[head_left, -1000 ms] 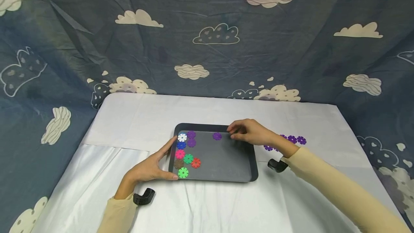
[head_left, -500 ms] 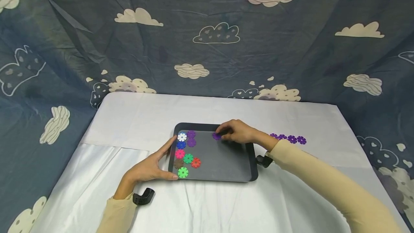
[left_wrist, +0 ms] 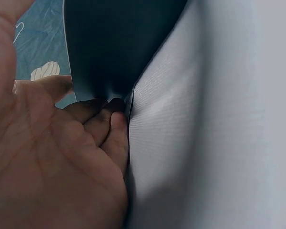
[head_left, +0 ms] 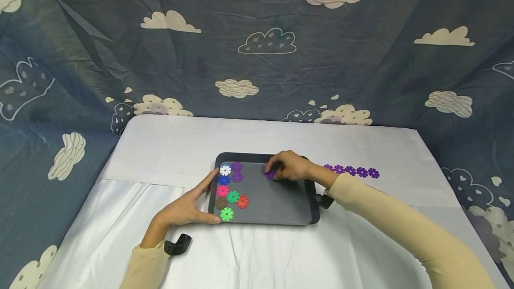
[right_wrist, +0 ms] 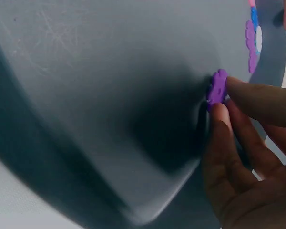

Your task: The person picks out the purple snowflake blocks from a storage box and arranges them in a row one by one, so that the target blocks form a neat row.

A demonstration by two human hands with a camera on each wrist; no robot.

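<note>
A dark grey tray [head_left: 277, 208] lies on the white cloth. My left hand [head_left: 184, 206] grips its left side, thumb at the front corner and index finger along the rim. In the left wrist view, that hand's other fingers [left_wrist: 117, 138] curl against the tray's outer side. My right hand [head_left: 292, 166] is over the tray's far part. Its thumb and fingertips pinch a purple snowflake disc [right_wrist: 218, 89] close over the tray floor, partly covered by the fingers in the head view. Two more purple snowflake discs [head_left: 237, 177] lie near the tray's far left corner.
Along the tray's left side lie snowflake discs: white [head_left: 225, 170], blue [head_left: 224, 180], pink [head_left: 222, 191], green [head_left: 233, 196], brown [head_left: 221, 203], red [head_left: 242, 201] and bright green [head_left: 226, 213]. Right of the tray, several purple discs [head_left: 362, 172] form a row. A cloud-print curtain [head_left: 265, 75] hangs behind.
My right hand has moved left from the tray's far right edge onto the purple disc, which has shifted slightly toward me. The left hand keeps its place on the tray.
</note>
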